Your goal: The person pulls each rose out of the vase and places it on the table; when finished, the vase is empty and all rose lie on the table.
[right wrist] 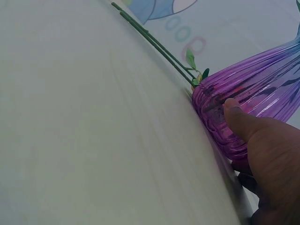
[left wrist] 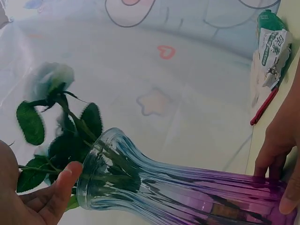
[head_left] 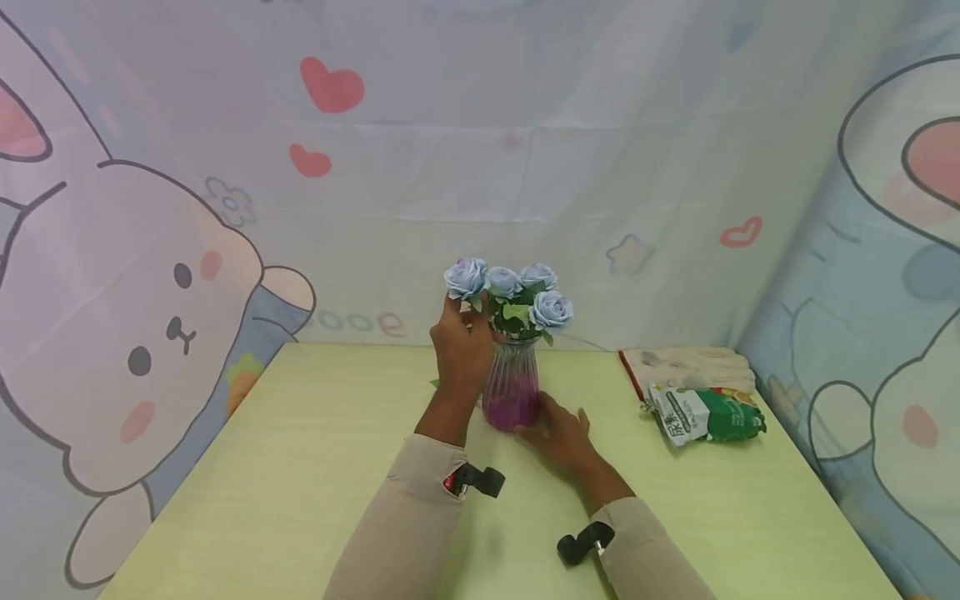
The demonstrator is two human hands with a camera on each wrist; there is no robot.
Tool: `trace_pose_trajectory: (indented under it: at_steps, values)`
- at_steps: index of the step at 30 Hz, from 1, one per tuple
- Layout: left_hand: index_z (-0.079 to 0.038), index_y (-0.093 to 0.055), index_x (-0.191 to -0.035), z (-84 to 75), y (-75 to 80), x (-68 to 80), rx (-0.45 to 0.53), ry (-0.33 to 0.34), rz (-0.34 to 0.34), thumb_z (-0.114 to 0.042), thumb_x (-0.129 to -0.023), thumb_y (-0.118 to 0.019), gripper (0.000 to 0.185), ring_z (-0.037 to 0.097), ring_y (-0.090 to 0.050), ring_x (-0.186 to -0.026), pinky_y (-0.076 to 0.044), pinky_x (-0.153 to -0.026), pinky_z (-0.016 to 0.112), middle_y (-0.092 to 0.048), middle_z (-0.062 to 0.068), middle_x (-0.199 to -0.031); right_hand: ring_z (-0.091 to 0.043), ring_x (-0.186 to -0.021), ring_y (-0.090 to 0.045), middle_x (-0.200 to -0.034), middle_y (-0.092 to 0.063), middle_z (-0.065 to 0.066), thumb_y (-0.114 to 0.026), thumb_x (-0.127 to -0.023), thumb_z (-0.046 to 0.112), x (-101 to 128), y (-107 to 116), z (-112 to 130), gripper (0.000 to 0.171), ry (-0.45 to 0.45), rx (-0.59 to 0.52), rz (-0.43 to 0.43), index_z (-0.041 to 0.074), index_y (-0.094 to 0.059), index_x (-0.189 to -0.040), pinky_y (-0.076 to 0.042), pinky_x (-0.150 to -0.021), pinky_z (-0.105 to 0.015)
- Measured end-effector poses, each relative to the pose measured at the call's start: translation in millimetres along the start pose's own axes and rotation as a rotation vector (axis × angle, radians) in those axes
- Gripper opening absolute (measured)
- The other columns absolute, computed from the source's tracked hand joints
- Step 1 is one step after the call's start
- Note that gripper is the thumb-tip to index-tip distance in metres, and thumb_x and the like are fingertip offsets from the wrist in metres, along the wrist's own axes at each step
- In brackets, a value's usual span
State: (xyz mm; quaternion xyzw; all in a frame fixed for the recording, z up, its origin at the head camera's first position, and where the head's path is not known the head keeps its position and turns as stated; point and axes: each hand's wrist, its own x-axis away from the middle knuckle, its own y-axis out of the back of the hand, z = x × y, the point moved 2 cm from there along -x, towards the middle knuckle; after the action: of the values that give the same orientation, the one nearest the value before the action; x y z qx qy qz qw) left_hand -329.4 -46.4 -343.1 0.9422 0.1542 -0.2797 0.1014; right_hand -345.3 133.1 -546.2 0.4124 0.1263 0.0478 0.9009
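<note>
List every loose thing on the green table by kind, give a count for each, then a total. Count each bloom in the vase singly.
Pale blue fabric roses: 4
Ribbed glass vase, clear fading to purple: 1
Green and white printed packet: 1
Cream work gloves with red edging: 1 pile, number unclear
Bare green stems lying behind the vase: 2
Total: 9

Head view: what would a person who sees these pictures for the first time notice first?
The ribbed glass vase, purple at its base and clear at its neck, stands mid-table with pale blue artificial roses in it. The left hand holds a rose stem at the vase mouth, and the right hand steadies the base. A green and white packet lies to the right on the light green table.
</note>
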Motion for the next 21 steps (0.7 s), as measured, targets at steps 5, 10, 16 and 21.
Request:
trace_pose_trajectory:
  at_steps: [5, 10, 16, 21]
  values:
    - [-0.023, -0.042, -0.132, 3.8, -1.5, -3.2, 0.134, 0.110, 0.020, -0.060, -0.100, -0.040, 0.049, 0.029, -0.071, -0.052, -0.057, -0.048, 0.034, -0.073, 0.022, -0.085, -0.027, -0.144, -0.044, -0.155, -0.044, -0.004, -0.061, -0.088, 0.065, -0.3, 1.7, 2.2, 0.089, -0.006, 0.003, 0.007, 0.014, -0.032, -0.156, -0.003, -0.117, -0.069]
    - [-0.014, -0.044, -0.119, 11.1, 0.9, -5.0, 0.240, 0.249, 0.044, -0.060, -0.099, -0.043, 0.049, 0.030, -0.076, -0.067, -0.061, -0.057, 0.038, -0.075, 0.022, -0.095, -0.028, -0.143, -0.044, -0.155, -0.044, -0.004, -0.062, -0.088, 0.064, 0.2, 1.8, 3.3, 0.089, -0.011, 0.000, 0.012, 0.014, -0.033, -0.155, -0.003, -0.117, -0.070]
    - [0.000, -0.049, -0.101, 17.5, 9.1, -6.6, 0.476, 0.288, 0.129, -0.036, -0.104, -0.051, 0.035, 0.032, -0.076, -0.091, -0.061, -0.080, 0.035, -0.070, 0.028, -0.106, -0.028, -0.144, -0.042, -0.156, -0.043, -0.004, -0.059, -0.088, 0.067, -1.2, -0.9, 0.4, 0.091, -0.005, 0.007, 0.013, 0.015, -0.031, -0.156, -0.002, -0.118, -0.069]
    - [0.014, -0.059, -0.093, 17.2, 20.6, -5.6, 0.586, 0.273, 0.234, -0.037, -0.100, -0.059, 0.051, 0.035, -0.072, -0.105, -0.058, -0.093, 0.035, -0.067, 0.030, -0.116, -0.026, -0.145, -0.042, -0.156, -0.043, -0.002, -0.057, -0.087, 0.070, -2.5, -2.8, -3.3, 0.092, -0.001, 0.002, 0.011, 0.016, -0.031, -0.156, -0.001, -0.118, -0.068]
